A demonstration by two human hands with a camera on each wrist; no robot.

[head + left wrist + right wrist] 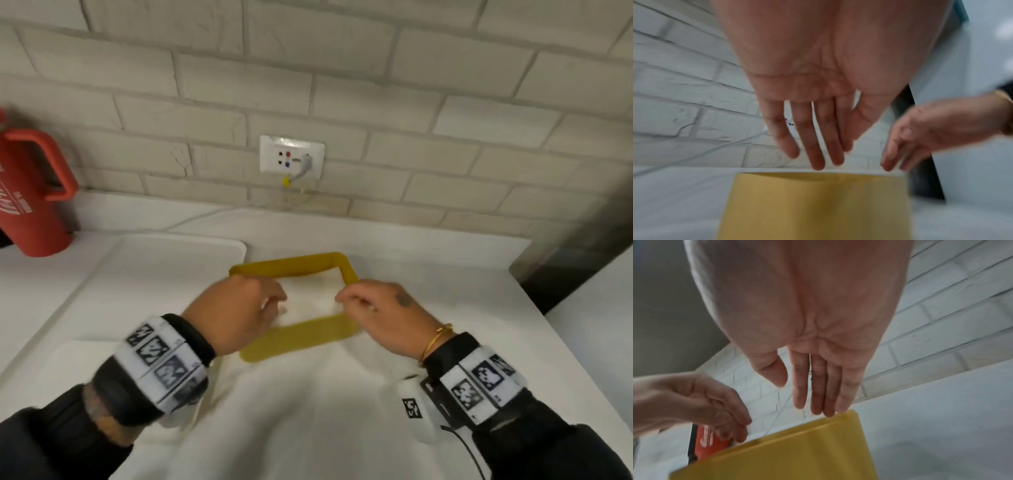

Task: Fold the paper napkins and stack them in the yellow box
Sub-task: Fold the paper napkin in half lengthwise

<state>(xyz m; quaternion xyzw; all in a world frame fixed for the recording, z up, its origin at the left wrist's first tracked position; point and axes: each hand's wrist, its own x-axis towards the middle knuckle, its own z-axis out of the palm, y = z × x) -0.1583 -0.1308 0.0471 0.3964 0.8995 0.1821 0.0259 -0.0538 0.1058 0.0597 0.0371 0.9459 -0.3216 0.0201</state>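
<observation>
Even, soft indoor light fills all three views, with no hard glare. The head view bends the brick wall point(342, 85) towards its edges and smears both wrists. Both wrist views are motion-blurred: fingers point(813, 146) and the yellow box point(818, 207) below them look soft, faint shadow beyond.

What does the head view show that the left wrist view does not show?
Only the head view: the white napkin inside the yellow box, a red jug, a wall socket, and a white cloth. Only the left wrist view: the left hand from the palm side, fingers straight. Both: the box, both hands above it, the brick wall.
</observation>
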